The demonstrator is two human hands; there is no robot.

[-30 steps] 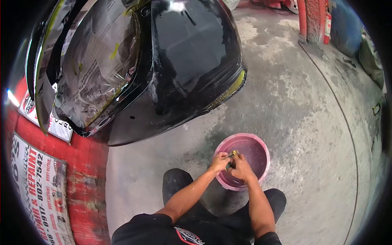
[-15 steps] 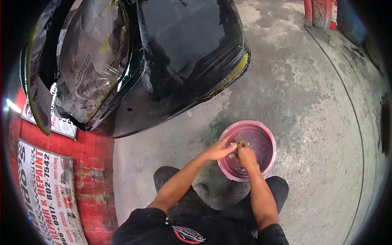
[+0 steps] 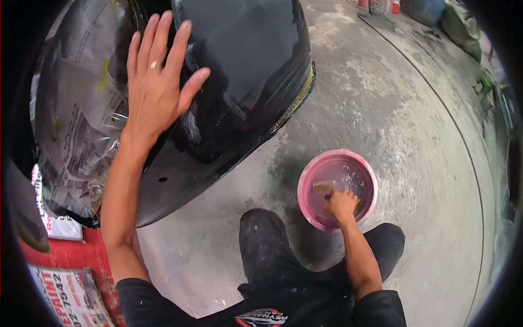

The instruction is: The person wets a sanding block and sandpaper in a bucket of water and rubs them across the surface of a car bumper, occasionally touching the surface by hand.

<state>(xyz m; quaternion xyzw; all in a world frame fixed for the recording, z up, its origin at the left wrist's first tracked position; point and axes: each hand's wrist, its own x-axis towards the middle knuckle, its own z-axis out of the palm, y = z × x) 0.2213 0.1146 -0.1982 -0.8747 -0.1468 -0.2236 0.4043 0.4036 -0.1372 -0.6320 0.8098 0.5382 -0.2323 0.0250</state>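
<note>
My left hand (image 3: 155, 82) is spread open with fingers apart, over the seam between the black car panel (image 3: 239, 49) and a newspaper-masked area (image 3: 81, 109). A ring shows on one finger. Low inside a pink basin (image 3: 305, 203) of cloudy water, my right hand (image 3: 342, 206) is closed, its fingers curled. A tan flat piece like sandpaper (image 3: 323, 186) juts out beside its thumb side. Something yellowish (image 3: 358, 206) shows at the other edge of that hand. The panel has dull grey sanded-looking patches and a yellow-green strip (image 3: 305, 90) along its edge.
The basin stands on a stained concrete floor (image 3: 425, 136) in front of my knees. At left are a red wall (image 3: 98, 261) and a printed repair sign (image 3: 71, 294). A dark line (image 3: 436, 98) curves across the floor at right, with bags and containers (image 3: 463, 30) beyond it.
My left hand has left the basin and moved up and left to the car panel, opening out. My right hand has stayed in the basin. The view has shifted toward the car.
</note>
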